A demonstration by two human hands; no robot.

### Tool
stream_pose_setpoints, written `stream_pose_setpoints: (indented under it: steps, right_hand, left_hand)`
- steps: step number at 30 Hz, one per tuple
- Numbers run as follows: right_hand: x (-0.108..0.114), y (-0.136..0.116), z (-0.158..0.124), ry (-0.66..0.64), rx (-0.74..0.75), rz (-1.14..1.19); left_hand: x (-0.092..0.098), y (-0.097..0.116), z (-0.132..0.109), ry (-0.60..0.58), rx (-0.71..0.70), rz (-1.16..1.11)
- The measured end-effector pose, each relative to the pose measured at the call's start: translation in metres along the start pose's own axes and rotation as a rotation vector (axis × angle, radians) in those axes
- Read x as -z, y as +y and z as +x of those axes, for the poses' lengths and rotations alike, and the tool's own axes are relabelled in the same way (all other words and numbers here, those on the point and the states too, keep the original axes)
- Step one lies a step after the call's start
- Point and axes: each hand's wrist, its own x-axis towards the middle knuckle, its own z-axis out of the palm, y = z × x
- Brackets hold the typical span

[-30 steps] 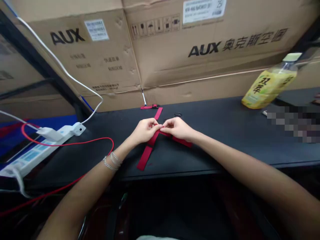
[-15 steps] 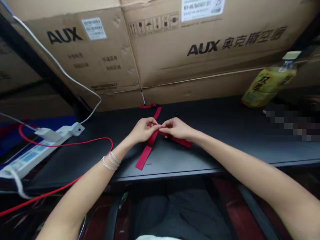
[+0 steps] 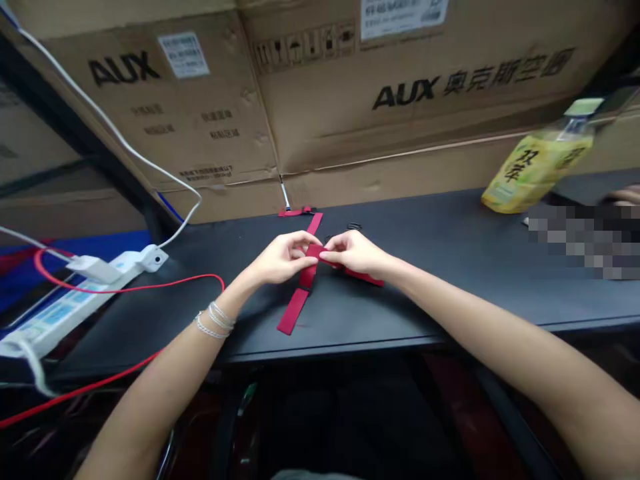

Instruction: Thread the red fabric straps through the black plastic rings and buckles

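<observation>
Both hands meet over the dark table, pinching a red fabric strap (image 3: 316, 251) between them. My left hand (image 3: 285, 259) grips its left side with thumb and fingers. From the right, my right hand (image 3: 356, 255) pinches the strap's other side. One red strip end (image 3: 293, 311) hangs down toward the table's front edge, and another red piece (image 3: 365, 277) lies under my right hand. Behind the hands, more red strap (image 3: 314, 223) reaches toward the carton. A small dark buckle-like piece (image 3: 355, 226) rests just beyond my right hand.
Large cardboard boxes (image 3: 320, 120) stand along the back of the table (image 3: 430, 267). A yellow-labelled drink bottle (image 3: 537, 167) leans at the right. At the left lie a white power strip (image 3: 65, 300), a white cable (image 3: 125, 140) and a red cable (image 3: 150, 287). Part of another hand (image 3: 627, 195) shows at the far right.
The red strap between my fingers now shows a flat, wider face. My fingers have spread slightly apart along it, and its lower end has shifted a little right.
</observation>
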Motion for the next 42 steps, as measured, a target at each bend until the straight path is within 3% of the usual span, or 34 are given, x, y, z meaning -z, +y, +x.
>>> stream_pose_setpoints:
  steps: [16,24,42]
  right_hand:
    - [0.0020,-0.0005,0.0007,0.006,-0.020,0.027]
    - [0.0016,0.0002,0.0034,0.035,-0.016,0.086]
    - [-0.0035,0.0012,0.0022,0.084,0.057,0.042]
  left_hand:
    - [-0.0037,0.0085,-0.0008,0.044,0.062,-0.016]
    - [-0.0080,0.0069,0.0038,0.349,0.068,-0.057]
    - [-0.0065,0.0081,0.0012,0.357,0.046,-0.028]
